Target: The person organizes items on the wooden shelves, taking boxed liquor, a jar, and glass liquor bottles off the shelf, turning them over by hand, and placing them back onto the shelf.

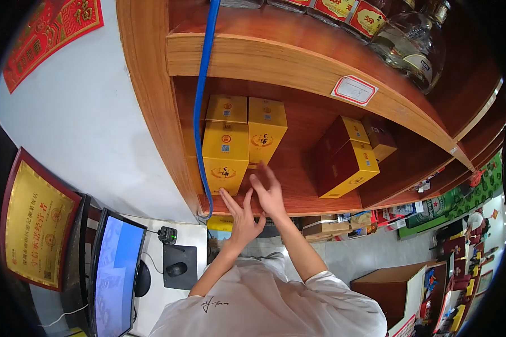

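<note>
Yellow boxes with black characters stand upright on a wooden shelf. My left hand (pixel 242 220) is open, its fingers stretched toward the lower edge of the front yellow box (pixel 225 163); whether the fingertips touch it, I cannot tell. Beside it, my right hand (pixel 269 194) has its fingers apart, reaching toward the foot of the second yellow box (pixel 266 132). Neither hand holds anything. Another yellow box (pixel 226 109) shows behind the front one. Farther right on the same shelf are yellow-and-dark-red boxes (pixel 357 168).
A blue cable (pixel 201 112) hangs down the shelf's left side. Glass bottles (pixel 413 48) stand on the shelf above. On the left, a monitor (pixel 115 275) and a mouse (pixel 177 269) sit on a white desk. A cardboard box (pixel 391 273) stands at lower right.
</note>
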Action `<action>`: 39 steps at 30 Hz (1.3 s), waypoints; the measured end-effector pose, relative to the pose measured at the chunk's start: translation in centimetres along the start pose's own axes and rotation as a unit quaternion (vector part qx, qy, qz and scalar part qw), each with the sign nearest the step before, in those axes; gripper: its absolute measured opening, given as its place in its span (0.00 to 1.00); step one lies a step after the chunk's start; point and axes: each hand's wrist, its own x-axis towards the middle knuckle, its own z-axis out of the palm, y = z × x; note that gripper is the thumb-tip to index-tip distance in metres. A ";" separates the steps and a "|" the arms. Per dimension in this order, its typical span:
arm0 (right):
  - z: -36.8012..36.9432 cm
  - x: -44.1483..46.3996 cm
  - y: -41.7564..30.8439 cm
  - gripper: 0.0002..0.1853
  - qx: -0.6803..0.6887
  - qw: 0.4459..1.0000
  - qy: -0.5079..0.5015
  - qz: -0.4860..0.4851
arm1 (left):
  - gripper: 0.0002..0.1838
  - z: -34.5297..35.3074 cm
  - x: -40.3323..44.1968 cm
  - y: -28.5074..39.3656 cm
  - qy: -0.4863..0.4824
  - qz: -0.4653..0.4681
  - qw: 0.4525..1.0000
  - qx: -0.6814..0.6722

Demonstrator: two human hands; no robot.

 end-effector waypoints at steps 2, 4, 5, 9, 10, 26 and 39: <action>0.3 -0.1 -0.2 0.36 0.005 0.990 -0.121 0.072 | 0.47 1.0 -0.6 -0.7 0.040 0.024 0.999 -0.021; 1.0 -0.6 -0.4 0.35 0.109 0.976 -0.144 0.119 | 0.48 1.2 -0.9 -1.3 0.043 0.046 0.998 -0.009; 1.5 -0.7 -0.5 0.34 0.160 0.964 -0.158 0.141 | 0.48 1.2 -1.0 -1.6 0.047 0.057 0.997 -0.002; 1.8 -0.2 2.8 0.34 0.124 0.976 -0.145 0.101 | 0.47 1.6 -0.8 -1.2 0.070 0.052 0.996 -0.026; 1.7 -0.2 2.1 0.35 0.112 0.976 -0.151 0.113 | 0.47 2.1 -1.0 -1.6 0.059 0.047 0.996 -0.043; -10.7 -3.8 1.6 0.13 0.075 0.996 0.044 0.031 | 0.37 1.0 0.6 0.8 -0.040 0.011 0.996 0.076; -30.7 -4.0 1.0 0.52 0.007 0.992 0.123 0.010 | 0.24 1.9 0.4 1.2 -0.057 0.051 0.987 0.138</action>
